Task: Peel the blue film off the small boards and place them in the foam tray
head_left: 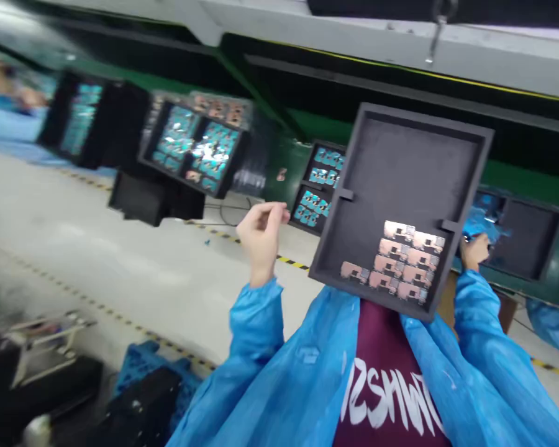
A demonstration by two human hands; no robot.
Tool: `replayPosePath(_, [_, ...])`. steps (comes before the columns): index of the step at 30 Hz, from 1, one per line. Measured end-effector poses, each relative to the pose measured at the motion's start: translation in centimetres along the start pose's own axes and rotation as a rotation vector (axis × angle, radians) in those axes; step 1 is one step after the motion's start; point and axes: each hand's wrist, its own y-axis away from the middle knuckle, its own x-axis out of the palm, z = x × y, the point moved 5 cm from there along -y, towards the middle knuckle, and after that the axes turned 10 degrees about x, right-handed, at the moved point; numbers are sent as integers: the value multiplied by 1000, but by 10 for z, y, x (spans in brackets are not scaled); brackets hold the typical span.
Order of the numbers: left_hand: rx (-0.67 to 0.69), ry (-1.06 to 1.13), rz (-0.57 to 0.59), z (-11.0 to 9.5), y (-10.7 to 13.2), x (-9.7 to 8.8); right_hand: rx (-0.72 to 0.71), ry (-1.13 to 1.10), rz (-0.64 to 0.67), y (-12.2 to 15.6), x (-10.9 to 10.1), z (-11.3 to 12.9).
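A dark grey foam tray [400, 161] stands tilted up in front of my chest. Several copper-coloured flat parts [400, 264] lie in rows in its lower right corner. My left hand [261, 239] is raised to the left of the tray, apart from it, with fingertips pinched against the thumb; whatever is in the pinch is too small to see. My right hand [474, 249] is curled just past the tray's right edge, partly hidden by it, beside shiny blue parts [483, 220]. What it grips is unclear.
Black trays of blue-filmed parts [193, 149] sit on stands at the left, and another such tray [319, 186] lies just behind the grey one. A dark tray [524, 239] lies at the right. A green bench edge [531, 177] runs behind. Blue crates [144, 366] stand on the floor.
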Motion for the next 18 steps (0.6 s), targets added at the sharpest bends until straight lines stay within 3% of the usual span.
replayPosePath(1, [-102,-82,-42,32,-5,2,-9,-18,-32,1,-5,3])
replayPosePath(2, [-210,-186,10,63,-8,11,-17,-44,-63,3,-12,5])
replayPosePath(3, [-294,-268,185,91,-9,28,-25,-75,-93,5,-19,6])
replayPosePath(6, [-398,-275,379,146,2,78,-63,-184,-176,14,-47,6])
replayPosePath(9, [-465,-310,417,173,22,118,-108,-275,-227,27,-76,1])
replayPosePath(11, [-517,-352,412,185,33,134,-127,-310,-239,37,-93,-5])
replayPosePath(18, [-617,-341,327,206,35,146,-188,-419,-318,65,-132,-22])
